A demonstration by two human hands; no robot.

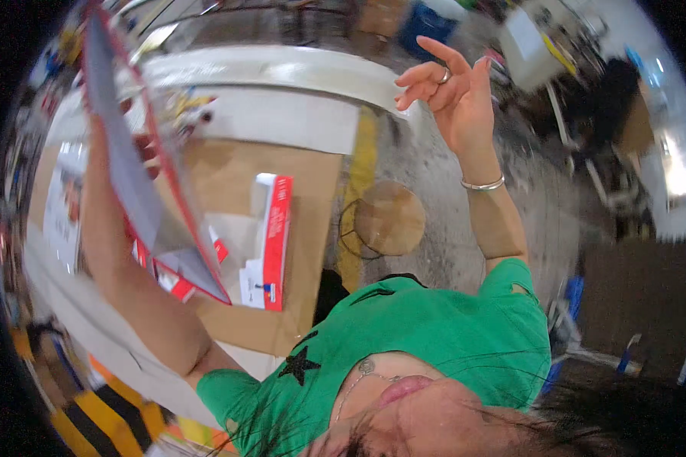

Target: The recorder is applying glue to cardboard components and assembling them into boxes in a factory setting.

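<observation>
My left hand (148,151) is raised over the table at the left, its fingers closed round an open red-edged carton (133,179) with a pale grey inner side. The carton stands tilted and hides much of that hand. Below it, a flat red and white package (277,240) lies on a brown cardboard sheet (301,171), with white and clear pieces beside it. My right hand (461,103) is lifted away from the table at the right. Its fingers are apart and bent, with nothing in them; a ring and a bracelet show on it.
A printed sheet (65,206) lies at the table's left side. A white curved edge (274,67) runs along the far side. On the floor stand a round stool (390,218) beside a yellow line (364,145) and a blue bin (428,29). Black and yellow stripes (107,419) mark the lower left.
</observation>
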